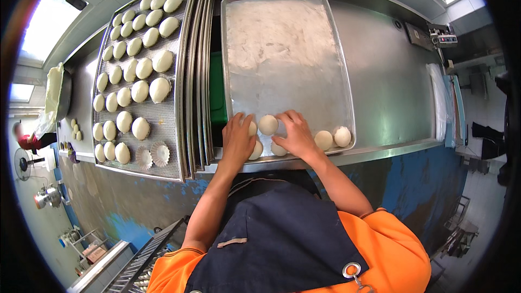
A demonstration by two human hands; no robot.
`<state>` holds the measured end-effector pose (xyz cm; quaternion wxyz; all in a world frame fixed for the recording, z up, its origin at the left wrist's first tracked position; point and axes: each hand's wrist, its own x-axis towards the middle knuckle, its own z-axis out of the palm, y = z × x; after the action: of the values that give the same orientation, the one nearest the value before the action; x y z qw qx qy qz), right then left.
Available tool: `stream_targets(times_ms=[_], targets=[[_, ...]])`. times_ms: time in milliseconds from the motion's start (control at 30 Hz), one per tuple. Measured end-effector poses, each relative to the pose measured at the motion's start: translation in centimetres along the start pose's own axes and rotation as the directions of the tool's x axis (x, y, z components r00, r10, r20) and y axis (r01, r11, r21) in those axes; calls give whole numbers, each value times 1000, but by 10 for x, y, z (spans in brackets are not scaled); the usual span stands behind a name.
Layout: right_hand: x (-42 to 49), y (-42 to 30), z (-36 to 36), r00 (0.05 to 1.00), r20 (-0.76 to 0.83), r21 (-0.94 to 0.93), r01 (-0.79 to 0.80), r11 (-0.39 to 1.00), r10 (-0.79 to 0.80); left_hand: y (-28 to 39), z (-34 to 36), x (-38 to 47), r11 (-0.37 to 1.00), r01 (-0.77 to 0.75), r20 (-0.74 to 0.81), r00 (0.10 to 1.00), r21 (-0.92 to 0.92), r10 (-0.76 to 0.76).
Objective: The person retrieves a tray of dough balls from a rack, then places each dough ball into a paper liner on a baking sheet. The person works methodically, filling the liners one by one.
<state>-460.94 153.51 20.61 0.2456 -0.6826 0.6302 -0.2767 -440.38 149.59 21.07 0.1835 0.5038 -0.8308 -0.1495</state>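
A metal sheet tray [285, 85] lies before me, its far half dusted with flour. Near its front edge, my left hand [239, 136] curves over a dough ball [252, 129], fingers bent; whether it grips the ball is hidden. Between my two hands sits another round dough ball [268, 125]. My right hand [297, 133] is on that ball's right side, thumb and fingers spread, above a further ball [279, 149] that it partly covers. Two more dough balls [323, 140] rest to the right of it, near the tray's corner.
At left, a perforated tray [167, 120] on a stack holds rows of dough balls and two empty fluted tins [160, 154]. A green crate [217, 89] shows between the trays. A scale [419, 34] stands at the back right. A person in red [30, 142] is at the far left.
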Motion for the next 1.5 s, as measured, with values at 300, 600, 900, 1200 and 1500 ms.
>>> stream_targets(times_ms=[300,600,900,1200,1500], targets=[[-33,-2,4,982,175,-254,118,960,-74,27,-10,-45,986,116,132,982,122,-132],[-35,-23,31,985,119,-84,136,987,-126,18,-17,-50,962,132,174,969,240,-177],[-54,13,-24,994,86,-267,-38,963,63,18,-15,-50,996,-71,97,992,-53,76],[-46,-3,7,993,113,-97,-26,995,37,21,4,-41,995,-73,237,968,-63,86],[21,7,31,985,-46,-57,164,985,-167,28,8,-44,987,-151,201,966,-62,161]])
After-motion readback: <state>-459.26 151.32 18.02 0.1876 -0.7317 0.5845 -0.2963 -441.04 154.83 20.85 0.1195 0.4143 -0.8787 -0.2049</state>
